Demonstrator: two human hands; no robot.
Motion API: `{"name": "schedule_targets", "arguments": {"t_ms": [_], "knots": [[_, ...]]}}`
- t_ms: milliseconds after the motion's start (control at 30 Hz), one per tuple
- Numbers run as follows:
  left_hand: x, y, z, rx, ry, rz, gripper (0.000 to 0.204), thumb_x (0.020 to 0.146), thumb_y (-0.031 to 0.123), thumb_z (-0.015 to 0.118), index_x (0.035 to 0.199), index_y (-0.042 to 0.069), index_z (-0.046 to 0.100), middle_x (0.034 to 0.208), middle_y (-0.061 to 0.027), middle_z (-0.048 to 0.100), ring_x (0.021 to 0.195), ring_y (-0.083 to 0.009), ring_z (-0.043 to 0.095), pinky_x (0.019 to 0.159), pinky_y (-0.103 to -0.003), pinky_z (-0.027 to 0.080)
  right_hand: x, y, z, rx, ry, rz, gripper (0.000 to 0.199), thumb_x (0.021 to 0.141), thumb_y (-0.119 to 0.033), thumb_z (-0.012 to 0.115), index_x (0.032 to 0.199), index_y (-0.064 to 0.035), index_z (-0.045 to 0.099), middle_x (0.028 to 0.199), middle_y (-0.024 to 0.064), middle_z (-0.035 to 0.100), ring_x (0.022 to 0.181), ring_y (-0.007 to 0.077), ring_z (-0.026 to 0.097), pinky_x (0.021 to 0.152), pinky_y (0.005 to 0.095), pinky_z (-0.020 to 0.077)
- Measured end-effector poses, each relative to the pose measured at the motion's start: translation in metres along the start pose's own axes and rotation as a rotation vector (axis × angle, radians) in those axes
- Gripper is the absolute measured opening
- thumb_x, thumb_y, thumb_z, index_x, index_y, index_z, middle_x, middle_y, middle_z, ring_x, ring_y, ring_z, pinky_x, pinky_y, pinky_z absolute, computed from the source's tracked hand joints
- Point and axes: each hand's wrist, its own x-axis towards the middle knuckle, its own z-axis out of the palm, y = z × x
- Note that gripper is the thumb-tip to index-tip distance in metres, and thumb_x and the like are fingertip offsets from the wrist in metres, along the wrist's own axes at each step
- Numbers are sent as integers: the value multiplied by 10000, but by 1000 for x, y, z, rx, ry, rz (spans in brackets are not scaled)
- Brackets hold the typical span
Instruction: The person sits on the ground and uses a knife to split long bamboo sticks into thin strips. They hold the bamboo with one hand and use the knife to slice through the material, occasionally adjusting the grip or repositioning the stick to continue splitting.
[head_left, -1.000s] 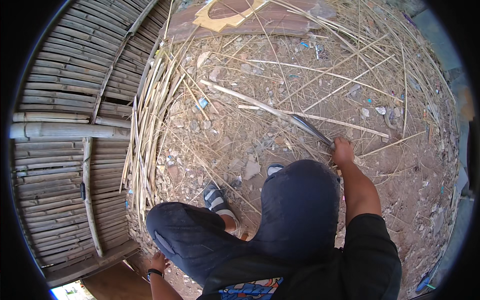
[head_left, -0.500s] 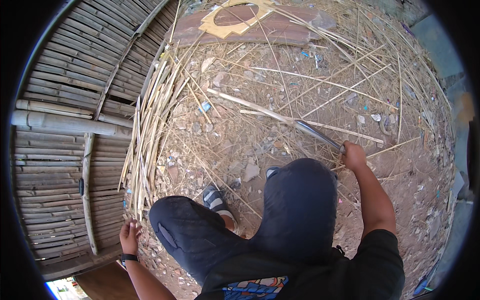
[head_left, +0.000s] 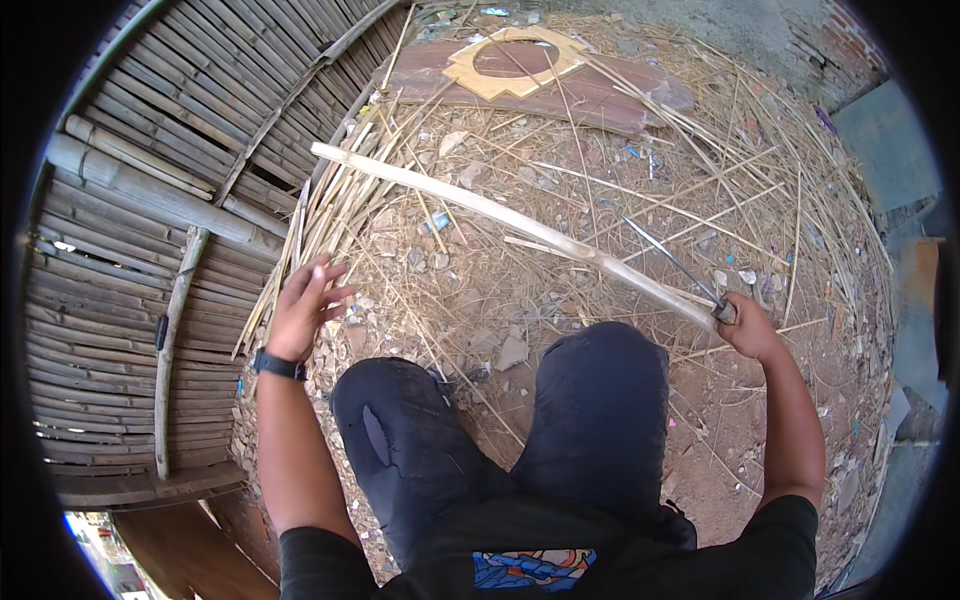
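My right hand [head_left: 748, 327] is closed around the handle of a long knife [head_left: 672, 258], whose narrow blade points up and to the left. A long, pale split-bamboo strip [head_left: 480, 205] slants across the view, its lower right end against the same hand. Whether those fingers also grip the strip I cannot tell. On the other side, my left hand [head_left: 308, 305] is raised, empty, with its fingers apart and a dark band at the wrist. It is nearest to a pile of thin bamboo strips [head_left: 285, 275] along the wall.
A bamboo slat wall [head_left: 130, 330] rises on the left. Ahead lies a brown board [head_left: 420, 75] under a yellow cut-out frame [head_left: 465, 78]. Loose strips, straw and rubble cover the dirt ground. Grey sheets [head_left: 885, 140] stand at right.
My left hand has come up and forward, its fingers spreading. The bamboo strip now reaches further up-left, and the knife blade has turned away from lying along it.
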Motion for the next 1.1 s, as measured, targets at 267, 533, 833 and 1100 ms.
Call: {"name": "schedule_targets", "arguments": {"t_ms": [267,533,833,1100], "knots": [[45,105,58,-942,-27,462,989,862,789,395,1452,-2,319,1339,-180,515,1172,-305,568,940,-444,519,40,-108,-16,120,-79,-221,222,781,-18,714,982,-33,621,912,46,653,906,164,604,867,325,464],[15,117,-3,-970,236,801,716,898,730,397,1152,76,540,664,39,358,552,-82,328,519,-226,324,91,-204,4,281,-61,-319,326,841,-147,723,1101,-7,584,830,37,626,774,134,610,713,301,493],[11,48,-22,-593,725,817,747,845,827,352,919,101,512,617,44,311,526,-83,293,505,-223,280,60,-397,136,584,-307,-225,482,863,-330,722,1131,29,544,738,53,581,547,112,556,487,271,465],[9,18,-71,-696,791,752,706,847,832,328,879,136,441,638,40,334,509,-83,273,497,-224,266,44,-410,334,372,-303,-284,455,812,-267,710,1128,39,595,941,224,680,858,363,673,800,431,516]]}}
